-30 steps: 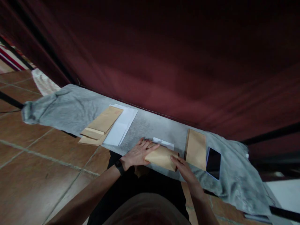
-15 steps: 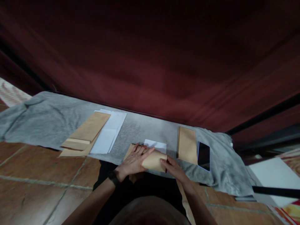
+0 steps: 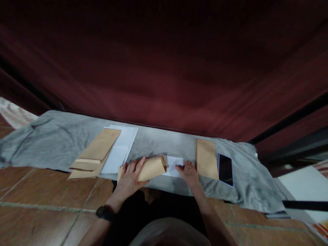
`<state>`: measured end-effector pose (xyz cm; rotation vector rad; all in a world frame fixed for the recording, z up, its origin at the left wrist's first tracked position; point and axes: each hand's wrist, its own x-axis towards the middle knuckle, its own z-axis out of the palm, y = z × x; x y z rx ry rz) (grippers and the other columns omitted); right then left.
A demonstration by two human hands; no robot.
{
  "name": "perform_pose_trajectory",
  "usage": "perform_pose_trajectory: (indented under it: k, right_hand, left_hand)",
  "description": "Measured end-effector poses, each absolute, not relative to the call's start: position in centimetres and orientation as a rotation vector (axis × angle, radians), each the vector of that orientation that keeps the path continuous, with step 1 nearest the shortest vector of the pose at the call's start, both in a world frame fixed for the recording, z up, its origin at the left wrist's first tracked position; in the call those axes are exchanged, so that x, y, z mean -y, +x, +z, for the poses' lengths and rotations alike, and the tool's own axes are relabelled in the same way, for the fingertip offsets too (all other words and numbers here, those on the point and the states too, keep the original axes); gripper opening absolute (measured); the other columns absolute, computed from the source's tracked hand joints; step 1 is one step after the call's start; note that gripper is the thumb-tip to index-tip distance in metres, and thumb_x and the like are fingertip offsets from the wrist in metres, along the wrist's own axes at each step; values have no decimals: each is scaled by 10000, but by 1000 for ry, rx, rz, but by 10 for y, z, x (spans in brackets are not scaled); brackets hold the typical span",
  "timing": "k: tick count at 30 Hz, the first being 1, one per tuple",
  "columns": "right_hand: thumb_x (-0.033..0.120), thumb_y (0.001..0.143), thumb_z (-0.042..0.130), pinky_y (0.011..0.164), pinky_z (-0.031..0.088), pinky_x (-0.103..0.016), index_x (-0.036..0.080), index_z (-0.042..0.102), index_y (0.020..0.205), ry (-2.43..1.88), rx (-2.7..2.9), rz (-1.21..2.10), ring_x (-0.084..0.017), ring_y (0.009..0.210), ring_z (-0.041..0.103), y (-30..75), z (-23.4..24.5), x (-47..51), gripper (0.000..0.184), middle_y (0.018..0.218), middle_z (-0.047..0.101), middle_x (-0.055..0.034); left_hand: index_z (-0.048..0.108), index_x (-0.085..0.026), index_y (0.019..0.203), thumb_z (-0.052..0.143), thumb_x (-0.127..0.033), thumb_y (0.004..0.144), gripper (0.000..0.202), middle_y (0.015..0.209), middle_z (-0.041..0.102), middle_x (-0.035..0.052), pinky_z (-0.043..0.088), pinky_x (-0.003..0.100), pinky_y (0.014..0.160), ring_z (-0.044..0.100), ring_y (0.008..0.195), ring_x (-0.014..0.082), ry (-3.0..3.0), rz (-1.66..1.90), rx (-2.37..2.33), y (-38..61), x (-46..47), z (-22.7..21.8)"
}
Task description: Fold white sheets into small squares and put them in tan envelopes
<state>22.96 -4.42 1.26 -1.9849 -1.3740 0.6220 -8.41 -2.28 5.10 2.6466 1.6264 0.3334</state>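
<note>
My left hand (image 3: 130, 177) is wrapped round a brown paper envelope (image 3: 153, 168), held slightly tilted over the near edge of the grey cloth. The envelope's right end gapes open. Just right of that end lies a small white sheet of paper (image 3: 172, 161), its left part hidden behind the envelope. My right hand (image 3: 189, 173) is at the sheet's right edge, thumb over the paper and fingers curled, closed on it as far as I can see. The fingertips' undersides are hidden.
A grey cloth (image 3: 151, 138) covers the narrow surface. To the left, brown envelopes (image 3: 102, 145) overlap larger white sheets (image 3: 119, 150). A stack of brown envelopes (image 3: 207, 159) and a phone (image 3: 226, 169) lie to the right. Behind hangs a dark red curtain (image 3: 164, 85).
My left hand has shifted left with the envelope, whose right end now gapes. My right hand has let go of the envelope and moved onto the small white sheet.
</note>
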Motion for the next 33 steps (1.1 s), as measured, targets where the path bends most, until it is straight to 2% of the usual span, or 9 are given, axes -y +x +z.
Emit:
perform_pose_trajectory:
  k: [4,9,14,20,26,33]
  right_hand:
    - [383,758,758,834,491,-398,187,596,937,-2218,1404,529,-360,1026,654,218,16,36,310,1012,674,-200]
    - [321,831,605,796,484,-358,232,570,844,-2100,1395,598,-282,895,675,222,21,41,96,887,679,-97]
    - [457,863,527,709,476,-340,251,532,837,-1817,1152,597,-220,699,609,236,28,49,208,733,614,-13]
    - [569,844,563,748,478,-321,227,613,926,-1555,961,681,-212,805,596,245,43,49,355,857,668,-28]
    - [538,850,537,706,466,-324,249,661,799,-1642,1122,762,-219,732,596,233,44,55,318,765,680,-18]
    - [469,790,545,602,404,-297,254,571,581,-1682,1351,828,-184,580,542,260,48,49,300,578,598,3]
  left_hand:
    - [153,-233,1600,697,-484,793,1006,1403,525,151,250,565,1157,497,1303,357,2615,322,-1679,-90,27,47]
    - [148,-247,1599,704,-503,777,1024,1424,509,144,249,563,1156,488,1314,357,2554,340,-1690,-93,28,42]
    - [126,-247,1599,710,-497,771,1043,1441,491,148,242,550,1157,472,1331,353,2540,332,-1684,-94,27,40]
    - [129,-236,1597,713,-503,758,1056,1440,492,156,232,557,1158,473,1325,359,2550,315,-1674,-92,27,40]
    - [129,-241,1596,716,-504,757,1057,1453,478,157,223,557,1167,452,1351,356,2544,309,-1699,-93,28,39]
    - [146,-226,1593,728,-551,734,1087,1444,485,162,221,589,1167,461,1341,372,2601,312,-1639,-94,27,36]
